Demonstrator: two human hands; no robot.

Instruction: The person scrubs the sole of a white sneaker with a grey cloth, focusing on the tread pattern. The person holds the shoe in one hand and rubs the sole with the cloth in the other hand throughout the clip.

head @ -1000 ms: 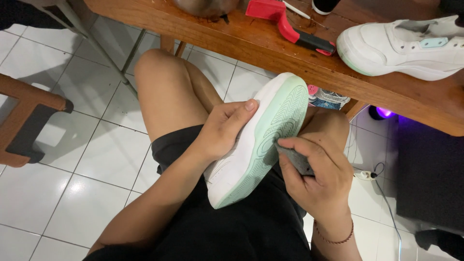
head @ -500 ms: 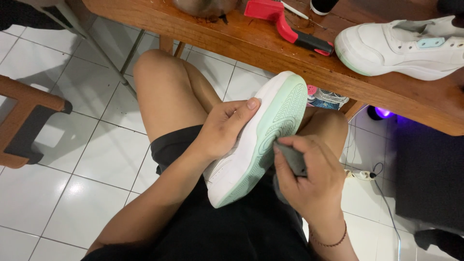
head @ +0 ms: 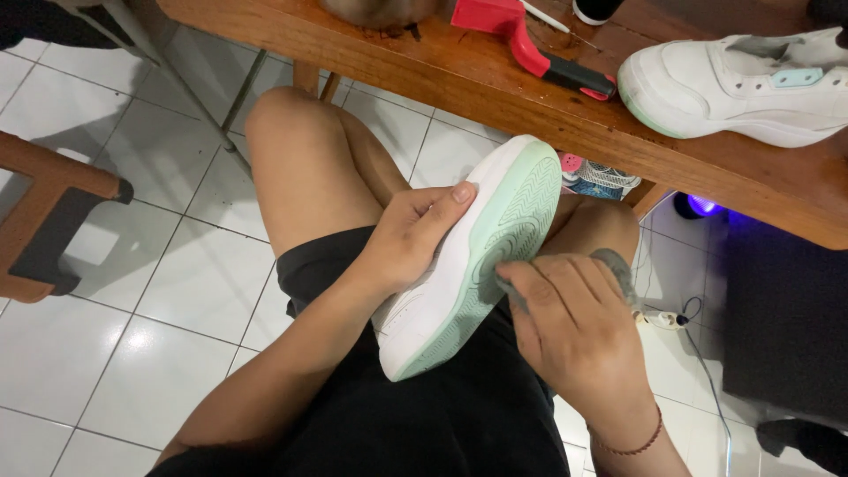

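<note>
A white sneaker with a mint-green sole point(head: 495, 238) lies on my lap, sole turned up and to the right. My left hand point(head: 408, 237) grips its white side, thumb along the sole's edge. My right hand point(head: 574, 329) is closed around a small grey cloth or pad point(head: 618, 269) and presses it against the middle of the green sole. Most of the pad is hidden under my fingers.
A wooden table point(head: 495, 75) runs across the top, bearing the matching white sneaker point(head: 733, 84) at right and a red-and-black tool point(head: 530, 44). A wooden chair point(head: 49, 221) stands at left on white tiles. A cable and a purple light point(head: 702, 208) lie at right.
My right hand has slid a little along the sole with the pad. The sneaker and my left hand have stayed nearly in place.
</note>
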